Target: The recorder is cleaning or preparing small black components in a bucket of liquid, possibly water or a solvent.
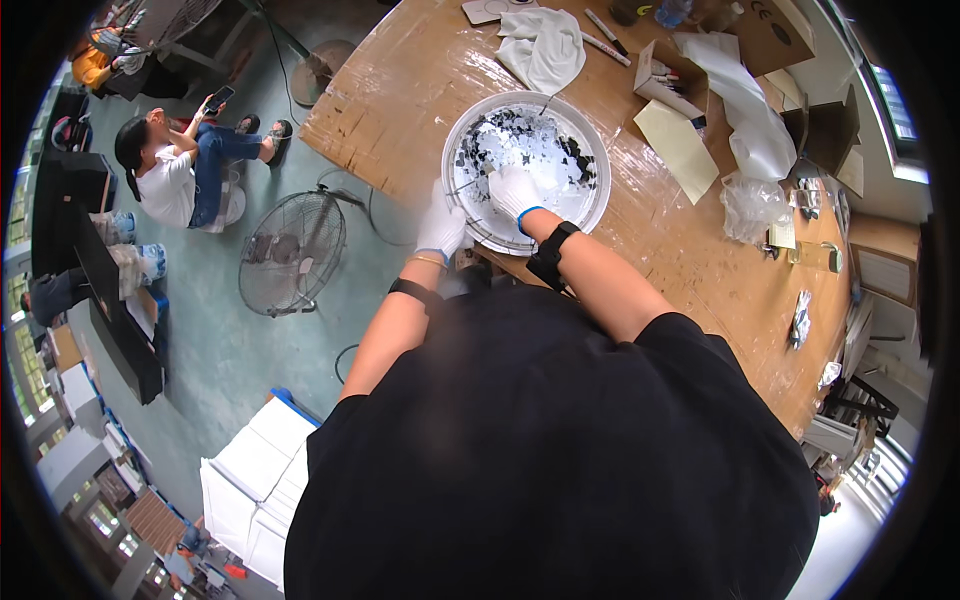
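A round, shallow white pan-like piece [601,190] lies on the wooden table at its near edge. Its pale, shiny inside is strewn with black flakes and patches [572,152], and thin dark wires or rods run near its rim. My left hand [438,226], in a white glove, is closed at the piece's left rim, partly blurred. Over the lower middle of the inside is my right hand [514,192], gloved too, its fingers drawn together and pointing left. Whatever those fingertips hold is too small to make out.
A crumpled white cloth [542,48] and markers [606,50] lie beyond the piece. To the right are an open cardboard box [668,80], a yellowish sheet [680,150] and a plastic bag [752,208]. On the floor at left stands a fan [292,252]; a seated person [170,185] holds a phone.
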Demonstrator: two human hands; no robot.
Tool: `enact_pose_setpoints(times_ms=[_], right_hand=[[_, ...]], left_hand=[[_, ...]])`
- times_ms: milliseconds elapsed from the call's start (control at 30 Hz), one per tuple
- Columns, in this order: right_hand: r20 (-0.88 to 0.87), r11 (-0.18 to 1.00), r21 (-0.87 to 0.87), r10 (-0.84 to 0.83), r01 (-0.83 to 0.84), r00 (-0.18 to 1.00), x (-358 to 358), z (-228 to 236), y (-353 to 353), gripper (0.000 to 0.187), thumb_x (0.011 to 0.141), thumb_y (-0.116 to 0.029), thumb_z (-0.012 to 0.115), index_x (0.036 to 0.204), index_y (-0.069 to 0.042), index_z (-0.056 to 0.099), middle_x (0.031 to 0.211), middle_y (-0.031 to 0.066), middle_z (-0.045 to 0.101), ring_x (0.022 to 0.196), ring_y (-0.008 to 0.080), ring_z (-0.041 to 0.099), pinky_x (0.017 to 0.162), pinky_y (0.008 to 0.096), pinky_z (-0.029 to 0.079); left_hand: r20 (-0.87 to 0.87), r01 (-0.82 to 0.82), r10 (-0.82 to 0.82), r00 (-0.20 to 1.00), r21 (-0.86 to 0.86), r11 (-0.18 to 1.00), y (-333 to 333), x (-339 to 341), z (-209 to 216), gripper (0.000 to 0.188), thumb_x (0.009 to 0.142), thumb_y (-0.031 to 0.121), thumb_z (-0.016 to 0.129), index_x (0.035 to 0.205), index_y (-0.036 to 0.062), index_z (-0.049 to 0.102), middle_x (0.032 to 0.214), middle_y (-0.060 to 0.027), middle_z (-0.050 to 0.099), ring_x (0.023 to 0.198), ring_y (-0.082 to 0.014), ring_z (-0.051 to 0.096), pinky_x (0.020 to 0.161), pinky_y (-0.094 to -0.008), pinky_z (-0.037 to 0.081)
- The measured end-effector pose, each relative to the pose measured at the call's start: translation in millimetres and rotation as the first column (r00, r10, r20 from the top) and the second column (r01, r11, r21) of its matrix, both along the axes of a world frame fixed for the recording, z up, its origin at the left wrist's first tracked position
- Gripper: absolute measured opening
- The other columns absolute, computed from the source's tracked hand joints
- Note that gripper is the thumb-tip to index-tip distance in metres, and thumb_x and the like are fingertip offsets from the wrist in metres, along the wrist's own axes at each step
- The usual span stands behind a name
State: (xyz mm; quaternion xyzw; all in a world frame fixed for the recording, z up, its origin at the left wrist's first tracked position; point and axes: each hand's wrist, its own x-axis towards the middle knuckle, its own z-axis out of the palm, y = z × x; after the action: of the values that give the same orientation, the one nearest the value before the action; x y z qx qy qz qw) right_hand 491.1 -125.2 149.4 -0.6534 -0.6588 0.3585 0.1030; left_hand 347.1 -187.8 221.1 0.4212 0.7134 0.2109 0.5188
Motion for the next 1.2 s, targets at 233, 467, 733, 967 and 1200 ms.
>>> enact_pose_setpoints(times_ms=[233,467,733,967,1200], right_hand=[[0.036,0.996,-0.087,0.036,-0.032,0.999,-13.9,17.0,14.0,0.041,0.085,-0.024,0.041,0.090,0.008,0.067,0.092,0.0334,0.062,0.090,0.0464,0.062,0.084,0.0478,0.049],[0.064,0.994,-0.089,0.066,-0.060,0.996,-10.7,25.3,16.6,0.040,0.084,-0.022,0.042,0.090,0.008,0.067,0.094,0.0325,0.062,0.093,0.0455,0.062,0.087,0.0472,0.048],[0.150,0.973,-0.023,0.229,-0.228,0.962,-5.7,24.2,2.4,0.032,0.085,-0.014,0.042,0.085,0.005,0.067,0.086,0.0276,0.065,0.083,0.0412,0.065,0.078,0.0489,0.050],[0.048,0.987,-0.018,0.158,-0.157,0.986,-7.5,-1.9,-21.5,0.037,0.087,-0.020,0.040,0.086,0.007,0.065,0.086,0.0333,0.062,0.085,0.0469,0.062,0.081,0.0493,0.049],[-0.110,0.995,-0.098,-0.044,0.033,0.993,1.0,1.8,-18.2,0.041,0.087,-0.024,0.038,0.084,0.008,0.064,0.086,0.0345,0.061,0.088,0.0483,0.061,0.085,0.0499,0.047]], left_hand=[[-0.014,-0.015,0.016,1.000,0.066,0.998,-3.5,-6.1,-17.2,0.059,0.084,0.018,0.049,0.140,0.0116,0.033,0.118,-0.0271,0.057,0.109,-0.0428,0.056,0.093,-0.0443,0.044],[0.037,-0.036,0.036,0.999,0.000,0.999,-2.3,-0.3,5.2,0.060,0.085,0.018,0.048,0.142,0.0099,0.031,0.118,-0.0268,0.057,0.109,-0.0420,0.056,0.093,-0.0438,0.044],[0.066,-0.056,0.053,0.996,0.040,0.998,-3.7,-1.2,-2.4,0.057,0.085,0.018,0.049,0.139,0.0108,0.033,0.116,-0.0267,0.058,0.107,-0.0425,0.056,0.092,-0.0442,0.044],[-0.052,0.003,0.000,0.999,0.071,0.997,-0.1,-4.4,-20.0,0.055,0.085,0.019,0.047,0.138,0.0129,0.033,0.116,-0.0273,0.057,0.107,-0.0448,0.055,0.092,-0.0462,0.044],[0.003,-0.021,0.021,1.000,0.046,0.999,-2.2,-3.4,-11.4,0.059,0.084,0.019,0.047,0.141,0.0135,0.030,0.114,-0.0275,0.058,0.106,-0.0445,0.056,0.091,-0.0460,0.044]])
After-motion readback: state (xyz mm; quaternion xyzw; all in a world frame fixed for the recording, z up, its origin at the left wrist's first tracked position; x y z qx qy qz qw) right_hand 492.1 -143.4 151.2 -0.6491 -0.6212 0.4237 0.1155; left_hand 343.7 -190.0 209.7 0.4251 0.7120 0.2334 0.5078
